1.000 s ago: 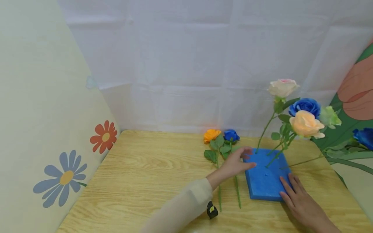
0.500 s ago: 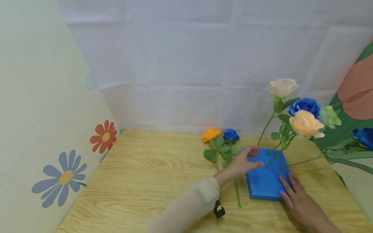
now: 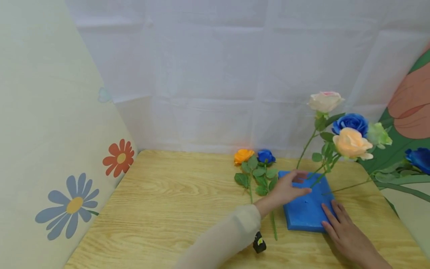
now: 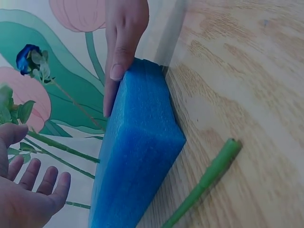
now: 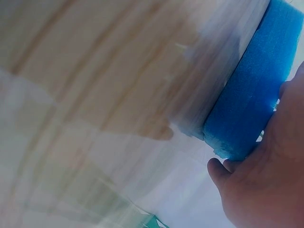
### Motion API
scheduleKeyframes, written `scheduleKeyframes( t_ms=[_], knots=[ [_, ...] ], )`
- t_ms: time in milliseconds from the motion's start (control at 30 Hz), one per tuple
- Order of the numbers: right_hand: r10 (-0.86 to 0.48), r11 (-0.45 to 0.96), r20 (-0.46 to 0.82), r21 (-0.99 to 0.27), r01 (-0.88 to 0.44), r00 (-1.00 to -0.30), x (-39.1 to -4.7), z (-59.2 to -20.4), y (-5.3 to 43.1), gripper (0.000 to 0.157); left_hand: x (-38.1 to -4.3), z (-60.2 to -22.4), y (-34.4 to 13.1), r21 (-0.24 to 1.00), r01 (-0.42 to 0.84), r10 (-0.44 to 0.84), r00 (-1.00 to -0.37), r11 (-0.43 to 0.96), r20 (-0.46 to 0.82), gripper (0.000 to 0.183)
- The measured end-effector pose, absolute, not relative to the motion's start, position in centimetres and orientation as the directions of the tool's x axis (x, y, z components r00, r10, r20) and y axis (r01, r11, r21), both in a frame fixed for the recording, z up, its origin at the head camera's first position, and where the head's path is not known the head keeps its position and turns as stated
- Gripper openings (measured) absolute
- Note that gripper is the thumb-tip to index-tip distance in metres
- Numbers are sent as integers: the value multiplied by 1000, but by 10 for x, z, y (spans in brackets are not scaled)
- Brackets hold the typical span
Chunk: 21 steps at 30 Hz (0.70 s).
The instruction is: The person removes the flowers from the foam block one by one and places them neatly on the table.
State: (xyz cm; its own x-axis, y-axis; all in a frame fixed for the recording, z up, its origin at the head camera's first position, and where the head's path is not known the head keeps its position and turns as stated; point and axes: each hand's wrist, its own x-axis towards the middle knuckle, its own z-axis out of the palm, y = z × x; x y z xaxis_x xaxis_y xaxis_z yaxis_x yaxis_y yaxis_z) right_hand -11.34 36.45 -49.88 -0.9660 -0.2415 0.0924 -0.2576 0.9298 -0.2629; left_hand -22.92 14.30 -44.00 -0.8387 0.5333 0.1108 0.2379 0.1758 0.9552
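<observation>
A blue foam block [image 3: 304,218] lies on the wooden table, with several artificial roses stuck in its top. Among them are a white rose [image 3: 325,101], a blue rose [image 3: 350,124], a peach rose [image 3: 352,144] and a pale green rose [image 3: 379,134]. My left hand [image 3: 286,189] hovers over the block, thumb and fingers apart, close to the stems and holding nothing. In the left wrist view its fingers [image 4: 47,180] are spread near the green stems [image 4: 66,148]. My right hand [image 3: 349,235] rests on the block's right edge with extended fingers.
Left of the block, an orange rose [image 3: 243,157] and another blue rose [image 3: 266,156] lie on the table [image 3: 168,201]. One more blue rose [image 3: 418,160] leans far out to the right. A white cloth [image 3: 201,74] hangs behind the table.
My left hand has moved right over the block, from its left edge towards the stems, its fingers still apart. My right hand has stayed on the block's edge.
</observation>
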Motion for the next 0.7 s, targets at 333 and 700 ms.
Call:
scheduleKeyframes(
  t_ms=[333,700],
  knots=[
    [-237,931,66,-269,-246,-969,-114,-496,364,56,-228,-438,157,945,259,532,-839,200,117,47],
    [-234,926,68,-289,-243,-970,-114,-497,364,56,-231,-443,168,941,269,510,-850,207,131,45]
  ],
)
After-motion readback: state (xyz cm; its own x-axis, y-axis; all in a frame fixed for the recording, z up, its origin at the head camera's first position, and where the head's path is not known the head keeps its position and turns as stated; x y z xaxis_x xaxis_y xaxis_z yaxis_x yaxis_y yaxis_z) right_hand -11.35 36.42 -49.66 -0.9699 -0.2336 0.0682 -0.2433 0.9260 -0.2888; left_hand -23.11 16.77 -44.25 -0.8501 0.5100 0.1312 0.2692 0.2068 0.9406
